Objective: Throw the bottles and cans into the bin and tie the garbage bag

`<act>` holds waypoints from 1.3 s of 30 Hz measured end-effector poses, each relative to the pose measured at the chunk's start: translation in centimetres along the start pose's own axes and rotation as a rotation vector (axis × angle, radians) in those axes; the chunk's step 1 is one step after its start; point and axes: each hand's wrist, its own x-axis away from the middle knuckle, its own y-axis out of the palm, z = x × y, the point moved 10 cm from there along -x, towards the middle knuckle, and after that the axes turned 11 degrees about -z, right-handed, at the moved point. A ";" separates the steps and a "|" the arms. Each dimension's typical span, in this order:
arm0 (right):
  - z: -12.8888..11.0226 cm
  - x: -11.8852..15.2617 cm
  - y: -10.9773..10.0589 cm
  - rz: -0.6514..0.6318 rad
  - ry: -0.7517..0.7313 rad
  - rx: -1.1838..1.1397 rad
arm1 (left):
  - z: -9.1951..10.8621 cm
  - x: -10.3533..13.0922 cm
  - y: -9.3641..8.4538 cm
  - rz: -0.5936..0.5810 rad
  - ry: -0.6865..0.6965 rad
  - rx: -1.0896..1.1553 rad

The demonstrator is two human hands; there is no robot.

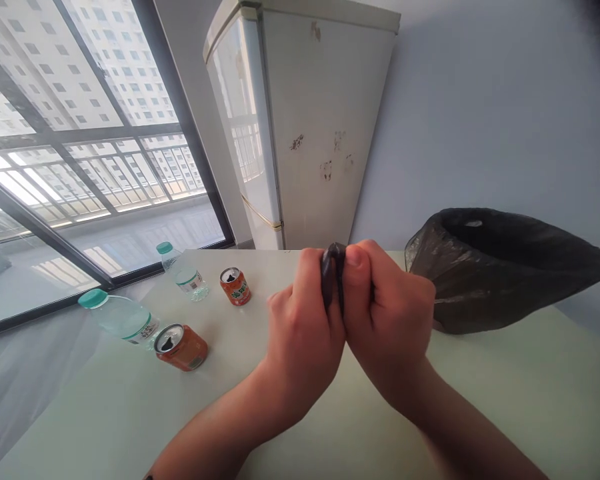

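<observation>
My left hand (307, 327) and my right hand (393, 313) are pressed together above the table, both closed into fists. Between them shows a glossy, twisted black plastic strip (327, 277), looped at the top; the fingers hide the rest of it. Just beyond my right hand, a black garbage bag (480, 293) stands on the table with its mouth wide open. To the left of my hands are two orange drink cans, the nearer can (187, 350) and the farther can (237, 288), both with opened tops.
Two clear plastic bottles with green caps, the nearer bottle (125, 320) and the farther bottle (180, 270), stand by the left edge of the pale table (130, 417). Behind it rises a white refrigerator (325, 100). Glass doors (105, 133) are at the left, a wall at the right.
</observation>
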 end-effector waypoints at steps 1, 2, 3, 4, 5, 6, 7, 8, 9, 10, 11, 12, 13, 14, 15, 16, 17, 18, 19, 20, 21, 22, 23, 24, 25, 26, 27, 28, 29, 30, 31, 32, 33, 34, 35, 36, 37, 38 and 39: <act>0.0 0.0 0.0 0.000 -0.002 0.003 | 0.1 0.0 0.0 0.004 0.005 -0.010; 0.0 0.0 0.0 0.001 -0.003 0.007 | 0.1 0.0 -0.1 0.008 0.013 -0.018; 0.0 0.0 0.0 0.002 -0.004 0.012 | 0.2 0.0 -0.1 0.013 0.024 -0.027; 0.0 0.0 0.0 0.003 -0.004 0.019 | 0.2 0.0 -0.2 0.015 0.034 -0.038; 0.0 0.0 0.0 0.004 -0.004 0.026 | 0.3 0.0 -0.1 0.015 0.043 -0.053; -0.1 0.0 -0.1 0.005 -0.005 0.036 | 0.4 0.0 -0.1 0.018 0.055 -0.074; -0.1 0.0 -0.1 0.010 -0.009 0.047 | 0.5 0.0 -0.2 0.027 0.070 -0.099; -0.2 0.0 -0.1 0.015 -0.014 0.059 | 0.7 0.0 -0.2 0.039 0.087 -0.125; -0.3 0.0 -0.2 0.021 -0.019 0.071 | 0.9 -0.1 -0.3 0.054 0.104 -0.148; -0.3 0.0 -0.2 0.027 -0.023 0.082 | 1.1 -0.1 -0.4 0.068 0.118 -0.168; -0.4 0.0 -0.3 0.034 -0.027 0.091 | 1.3 -0.1 -0.5 0.080 0.131 -0.186; -0.5 0.0 -0.3 0.038 -0.033 0.098 | 1.4 -0.1 -0.5 0.084 0.137 -0.201; -0.6 0.0 -0.4 0.042 -0.040 0.103 | 1.5 -0.1 -0.5 0.082 0.141 -0.216; -0.7 -0.1 -0.4 0.043 -0.048 0.108 | 1.5 -0.2 -0.5 0.075 0.145 -0.229; -0.8 -0.1 -0.4 0.045 -0.057 0.113 | 1.5 -0.2 -0.4 0.064 0.143 -0.241; -0.8 -0.1 -0.3 0.043 -0.063 0.120 | 1.5 -0.2 -0.3 0.049 0.138 -0.252; -0.9 -0.1 -0.3 0.043 -0.067 0.128 | 1.4 -0.3 -0.3 0.033 0.131 -0.262; -0.9 -0.1 -0.3 0.043 -0.068 0.137 | 1.3 -0.3 -0.2 0.017 0.124 -0.271; -0.9 -0.1 -0.3 0.043 -0.069 0.147 | 1.3 -0.3 -0.2 0.003 0.119 -0.280; -0.9 -0.1 -0.3 0.043 -0.069 0.156 | 1.3 -0.3 -0.1 -0.009 0.116 -0.289; -0.9 -0.1 -0.2 0.042 -0.070 0.164 | 1.4 -0.3 -0.1 -0.020 0.117 -0.298; -0.8 0.0 -0.2 0.039 -0.069 0.170 | 1.5 -0.3 -0.1 -0.030 0.116 -0.311; -0.8 0.0 -0.1 0.035 -0.067 0.176 | 1.6 -0.3 -0.1 -0.039 0.111 -0.327; -0.8 0.0 0.0 0.028 -0.064 0.182 | 1.6 -0.3 -0.1 -0.046 0.104 -0.347; -0.8 0.0 0.0 0.022 -0.063 0.190 | 1.7 -0.3 -0.1 -0.051 0.099 -0.369; -0.8 0.0 0.1 0.016 -0.064 0.197 | 1.8 -0.3 -0.1 -0.055 0.096 -0.393; -0.8 0.0 0.1 0.010 -0.067 0.203 | 1.8 -0.3 -0.1 -0.059 0.097 -0.418; -0.8 0.0 0.2 0.006 -0.073 0.207 | 1.9 -0.3 0.0 -0.062 0.101 -0.443; -0.9 0.0 0.2 0.003 -0.081 0.208 | 2.0 -0.3 0.0 -0.065 0.107 -0.466; -1.0 0.0 0.2 0.000 -0.087 0.207 | 2.1 -0.2 0.1 -0.069 0.113 -0.488; -1.0 0.0 0.1 0.000 -0.092 0.206 | 2.1 -0.2 0.1 -0.071 0.119 -0.508; -1.0 0.0 0.1 -0.002 -0.094 0.203 | 2.2 -0.2 0.1 -0.073 0.124 -0.527; -1.0 -0.1 0.1 -0.004 -0.094 0.200 | 2.2 -0.1 0.1 -0.073 0.129 -0.543; -1.0 -0.1 0.1 -0.005 -0.093 0.198 | 2.3 -0.1 0.2 -0.075 0.132 -0.558; -1.0 -0.1 0.1 -0.008 -0.091 0.197 | 2.3 -0.1 0.2 -0.077 0.133 -0.572; -1.0 -0.1 0.1 -0.014 -0.091 0.198 | 2.3 -0.1 0.2 -0.079 0.134 -0.586; -1.0 -0.1 0.2 -0.022 -0.091 0.200 | 2.3 0.0 0.2 -0.080 0.135 -0.599; -1.0 -0.1 0.2 -0.028 -0.092 0.202 | 2.4 0.0 0.3 -0.080 0.139 -0.609; -1.0 -0.1 0.2 -0.035 -0.091 0.203 | 2.4 0.0 0.3 -0.079 0.145 -0.618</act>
